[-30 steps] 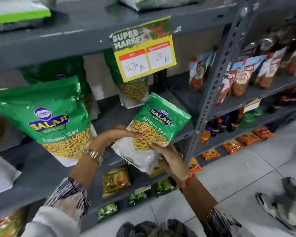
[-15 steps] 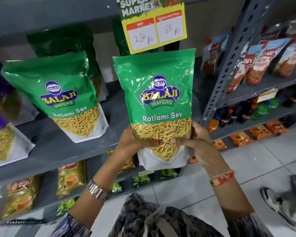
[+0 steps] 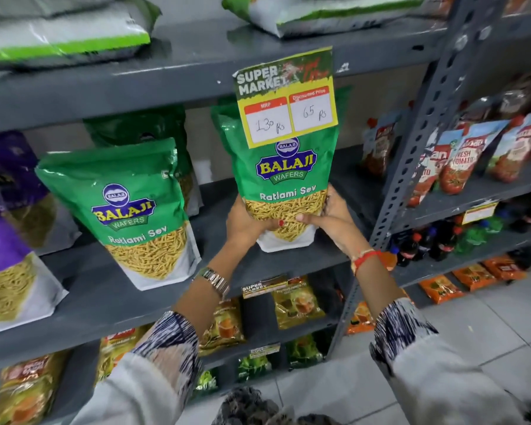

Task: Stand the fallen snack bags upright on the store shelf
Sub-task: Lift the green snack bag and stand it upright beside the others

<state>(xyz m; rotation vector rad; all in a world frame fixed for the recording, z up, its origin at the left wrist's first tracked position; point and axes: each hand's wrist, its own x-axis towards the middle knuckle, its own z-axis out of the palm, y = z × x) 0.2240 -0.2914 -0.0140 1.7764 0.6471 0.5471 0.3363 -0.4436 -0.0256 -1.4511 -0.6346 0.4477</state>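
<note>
A green Balaji Ratlami Sev bag (image 3: 284, 179) stands upright on the grey middle shelf (image 3: 111, 299), its white base touching the shelf board. My left hand (image 3: 246, 223) grips its lower left side and my right hand (image 3: 331, 220) grips its lower right side, thumbs across the front. Its top is partly hidden behind a hanging price card (image 3: 287, 98). A second green Ratlami Sev bag (image 3: 132, 210) stands upright to the left, leaning back slightly. Another green bag (image 3: 141, 130) stands behind it.
Purple snack bags (image 3: 10, 240) stand at the far left of the same shelf. White-and-green bags (image 3: 59, 35) lie flat on the shelf above. A grey upright post (image 3: 411, 154) divides off the right bay with tomato snack packs (image 3: 460, 157) and bottles (image 3: 423, 243). Small packets (image 3: 298, 305) fill the lower shelves.
The bag was tilted in both hands in front of the shelf, was turned upright, and has moved up and back onto the shelf board under the price card.
</note>
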